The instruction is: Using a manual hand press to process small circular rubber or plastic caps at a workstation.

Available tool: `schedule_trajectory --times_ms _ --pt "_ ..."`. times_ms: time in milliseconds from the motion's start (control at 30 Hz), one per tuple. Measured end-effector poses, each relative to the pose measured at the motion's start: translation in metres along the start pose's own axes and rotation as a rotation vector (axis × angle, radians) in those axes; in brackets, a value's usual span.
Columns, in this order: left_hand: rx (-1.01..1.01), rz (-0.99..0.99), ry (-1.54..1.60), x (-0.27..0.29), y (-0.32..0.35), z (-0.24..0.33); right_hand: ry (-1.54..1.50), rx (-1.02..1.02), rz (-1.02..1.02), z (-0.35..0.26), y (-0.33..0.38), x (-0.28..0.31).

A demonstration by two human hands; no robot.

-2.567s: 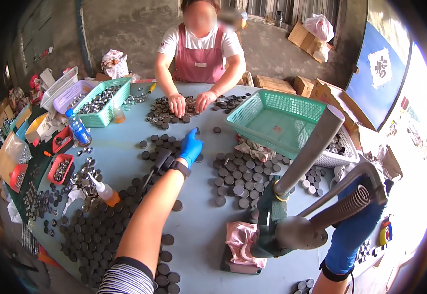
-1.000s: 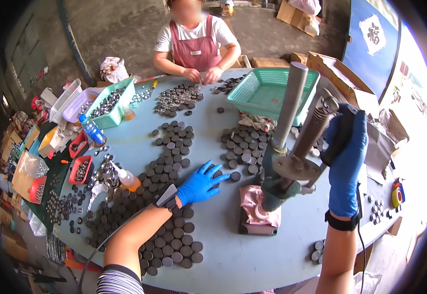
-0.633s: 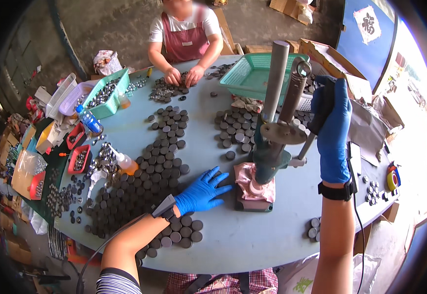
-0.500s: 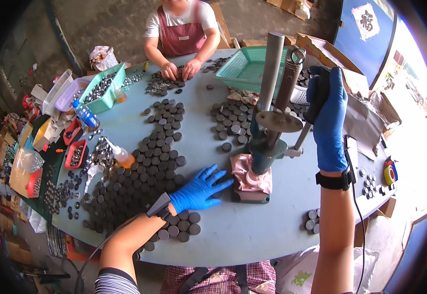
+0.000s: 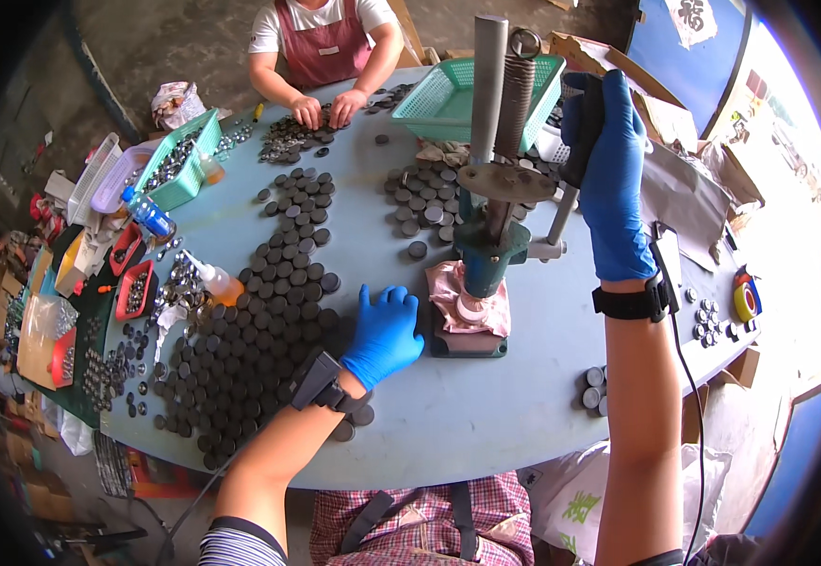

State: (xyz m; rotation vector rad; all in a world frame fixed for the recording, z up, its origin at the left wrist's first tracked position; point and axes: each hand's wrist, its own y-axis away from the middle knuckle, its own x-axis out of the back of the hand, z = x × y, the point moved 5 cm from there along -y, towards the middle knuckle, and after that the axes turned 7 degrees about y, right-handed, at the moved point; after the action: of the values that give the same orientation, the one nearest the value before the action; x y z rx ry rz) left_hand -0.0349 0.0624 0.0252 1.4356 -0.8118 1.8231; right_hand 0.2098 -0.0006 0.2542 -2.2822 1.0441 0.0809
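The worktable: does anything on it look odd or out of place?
The pink cloth on the base of the green lever press looks odd, crumpled rather than flat. One dark disc left of the large green basket lies alone. No clear spill or damage shows.

Co-worker [image 5: 323,45] cut off @ top edge, L hand [image 5: 384,332] w/ palm hidden.

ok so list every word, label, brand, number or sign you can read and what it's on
I won't copy wording out, only where it stands:
White paper sign on the blue panel: dark character, cut by the picture's top edge
White plastic bag: green characters
Blue plastic bottle: label too small to read
Pink apron: white patch, nothing legible
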Motion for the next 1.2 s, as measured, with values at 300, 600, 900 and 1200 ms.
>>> schedule_trajectory --times_ms 300,600,900,1200 --pt "-0.157 0.129 0.215 -0.01 0.006 -0.02 0.019 0.065 -0.079 0.004 -0.009 0.002" --pt "-0.143 0.324 0.669 0.014 -0.005 0.014 -0.108 -0.024 -0.065 0.0 -0.006 0.001" --pt "-0.142 0.356 0.921 -0.01 -0.03 0.046 -0.12 0.106 -0.211 -0.002 -0.013 -0.008" --pt "-0.148 0.418 1.073 -0.027 -0.032 0.05 -0.143 -0.043 -0.291 -0.025 0.015 0.0"
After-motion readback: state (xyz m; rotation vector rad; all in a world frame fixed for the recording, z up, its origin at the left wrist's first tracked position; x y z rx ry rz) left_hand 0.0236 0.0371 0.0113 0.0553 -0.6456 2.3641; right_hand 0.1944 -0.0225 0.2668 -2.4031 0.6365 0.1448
